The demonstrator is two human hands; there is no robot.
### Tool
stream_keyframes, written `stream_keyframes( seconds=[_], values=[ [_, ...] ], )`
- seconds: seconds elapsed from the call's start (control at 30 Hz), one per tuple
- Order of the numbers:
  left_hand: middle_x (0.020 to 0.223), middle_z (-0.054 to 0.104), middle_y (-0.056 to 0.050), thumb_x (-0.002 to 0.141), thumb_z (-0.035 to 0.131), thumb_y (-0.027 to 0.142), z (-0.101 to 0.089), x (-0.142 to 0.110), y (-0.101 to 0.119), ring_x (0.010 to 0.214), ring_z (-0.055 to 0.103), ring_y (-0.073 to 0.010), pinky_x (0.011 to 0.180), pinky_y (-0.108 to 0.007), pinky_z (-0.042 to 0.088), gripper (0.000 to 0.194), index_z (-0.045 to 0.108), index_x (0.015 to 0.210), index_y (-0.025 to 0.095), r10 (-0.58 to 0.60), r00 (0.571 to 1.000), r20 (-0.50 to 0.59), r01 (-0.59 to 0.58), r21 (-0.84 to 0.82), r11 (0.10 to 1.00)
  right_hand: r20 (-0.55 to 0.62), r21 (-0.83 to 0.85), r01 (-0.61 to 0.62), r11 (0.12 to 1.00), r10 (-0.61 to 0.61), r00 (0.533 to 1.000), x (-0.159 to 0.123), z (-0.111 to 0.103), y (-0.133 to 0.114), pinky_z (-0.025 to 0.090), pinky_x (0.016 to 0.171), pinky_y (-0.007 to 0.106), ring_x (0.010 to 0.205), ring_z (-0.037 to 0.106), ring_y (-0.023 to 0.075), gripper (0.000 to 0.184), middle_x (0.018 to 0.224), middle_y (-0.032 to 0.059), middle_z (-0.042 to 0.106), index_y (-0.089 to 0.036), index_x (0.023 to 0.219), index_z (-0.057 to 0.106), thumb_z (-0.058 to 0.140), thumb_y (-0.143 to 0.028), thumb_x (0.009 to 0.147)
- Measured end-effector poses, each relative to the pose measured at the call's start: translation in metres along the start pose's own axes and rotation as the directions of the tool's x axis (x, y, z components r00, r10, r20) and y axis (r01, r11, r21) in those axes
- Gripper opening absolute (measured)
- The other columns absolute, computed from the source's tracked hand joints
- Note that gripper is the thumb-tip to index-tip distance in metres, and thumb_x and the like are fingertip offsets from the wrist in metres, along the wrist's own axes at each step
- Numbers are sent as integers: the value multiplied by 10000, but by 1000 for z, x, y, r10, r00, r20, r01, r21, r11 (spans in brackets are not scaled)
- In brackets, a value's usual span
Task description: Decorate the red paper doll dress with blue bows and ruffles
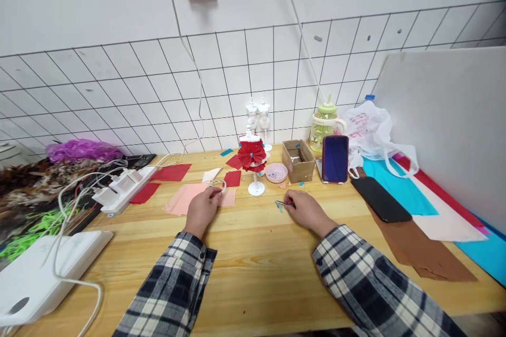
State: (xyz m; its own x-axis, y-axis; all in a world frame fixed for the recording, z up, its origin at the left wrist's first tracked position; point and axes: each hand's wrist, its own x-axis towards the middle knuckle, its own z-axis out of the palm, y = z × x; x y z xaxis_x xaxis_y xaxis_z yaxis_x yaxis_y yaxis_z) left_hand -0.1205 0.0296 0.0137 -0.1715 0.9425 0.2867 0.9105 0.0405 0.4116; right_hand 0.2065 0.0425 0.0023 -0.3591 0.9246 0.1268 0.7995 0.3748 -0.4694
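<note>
Left hand [203, 210], just left of frame centre: thumb and fingertips pinching a thin white ring [225, 186], over the pale pink sheets [179, 200]. Right hand [310, 211], right of centre: fingers closed on a thin dark tool [286, 204], looks like tweezers, tip pointing left. Tip is at a small blue strip [279, 207] on the bench [253, 284]; can't tell if it grips the strip or just sits over it.

Red ruffled dress [252, 156] is mid-frame, on a small upright white stand [256, 188], between and beyond the hands. Two more white stands [264, 116] behind it, against the tiled wall. Pink bowl [276, 179] just right of the dress, small bits inside, too small to identify. Open cardboard box [302, 172] right of the bowl, then an upright phone [335, 159], green-lidded jug [322, 131] behind.

Right side of frame: black slab [381, 199] flat, partly on a brown sheet [427, 259]; blue sheet [407, 189] and white plastic bag [367, 125] above. Left side: red sheets [171, 172], white power strip [122, 191], and a white box [51, 268] at lower left.
</note>
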Motion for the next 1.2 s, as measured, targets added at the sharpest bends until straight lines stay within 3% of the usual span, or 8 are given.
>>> stream_keyframes(
  seconds=[0.2, 0.4, 0.53, 0.63, 0.8, 0.9, 1.07, 1.2],
  values=[
    [1010, 722, -65, 882, 430, 409, -13, 7, -16, 966, 624, -254, 851, -348, 434, 345, 687, 1037, 239, 59, 993, -107, -37, 197, 980, -52, 32, -38, 999, 40, 998, -1, -3, -2, 322, 656, 240, 811, 570, 148, 63, 905, 17, 656, -212, 921, 556, 511, -229, 882],
    [1153, 656, -79, 804, 550, 469, -12, 5, -12, 1114, 528, -287, 954, -410, 366, 358, 680, 1053, 248, 66, 998, -21, -58, 263, 963, -37, -31, -228, 973, 227, 973, -1, -11, -6, 343, 642, 263, 817, 629, 188, 265, 973, 64, 700, -218, 1152, 524, 389, -338, 957],
    [1116, 669, -54, 825, 539, 447, -6, 2, 1, 1125, 516, -292, 969, -471, 313, 275, 710, 968, 286, 145, 979, 147, -179, 261, 948, 94, -6, -47, 999, 47, 994, -7, -12, -14, 398, 698, 261, 932, 637, 206, 398, 1066, 26, 704, -289, 1169, 595, 505, -532, 867],
    [1061, 692, -53, 869, 479, 374, -3, 2, 6, 1080, 542, -260, 965, -451, 329, 277, 723, 947, 269, 225, 942, 250, -278, 201, 939, 215, -37, 75, 996, -66, 974, -11, -11, -17, 418, 743, 271, 948, 643, 200, 327, 1050, -14, 717, -351, 1135, 640, 530, -476, 854],
    [1107, 675, -47, 860, 460, 261, -2, -9, 28, 1074, 539, -220, 1003, -394, 354, 293, 741, 944, 257, 470, 838, 279, -482, -27, 876, 96, -193, -151, 970, 172, 980, -6, -13, -7, 437, 762, 314, 1003, 633, 244, 436, 1140, 53, 689, -315, 1284, 556, 495, -448, 874],
    [1079, 687, -34, 808, 468, 178, -1, -18, 44, 1078, 539, -223, 1025, -403, 348, 310, 739, 932, 265, 520, 781, 345, -513, -120, 850, 35, -165, -224, 961, 232, 972, -3, -15, -1, 433, 744, 307, 982, 642, 248, 476, 1129, 67, 693, -297, 1314, 518, 508, -465, 870],
    [1051, 684, -72, 844, 530, 331, 3, -19, 48, 1044, 560, -238, 992, -409, 372, 285, 695, 1057, 237, 474, 805, 357, -460, -129, 879, 89, -115, -94, 989, 104, 991, -4, -13, -8, 413, 730, 272, 961, 641, 214, 290, 1074, 19, 710, -313, 1141, 628, 493, -358, 888],
    [1171, 634, -70, 786, 629, 462, 6, -20, 50, 1153, 502, -270, 1058, -451, 279, 365, 683, 1093, 272, 453, 810, 372, -468, -53, 882, 93, -103, -4, 995, 14, 996, -6, -8, -19, 406, 749, 257, 959, 631, 190, 296, 1065, 29, 705, -273, 1118, 636, 462, -227, 883]
  ],
)
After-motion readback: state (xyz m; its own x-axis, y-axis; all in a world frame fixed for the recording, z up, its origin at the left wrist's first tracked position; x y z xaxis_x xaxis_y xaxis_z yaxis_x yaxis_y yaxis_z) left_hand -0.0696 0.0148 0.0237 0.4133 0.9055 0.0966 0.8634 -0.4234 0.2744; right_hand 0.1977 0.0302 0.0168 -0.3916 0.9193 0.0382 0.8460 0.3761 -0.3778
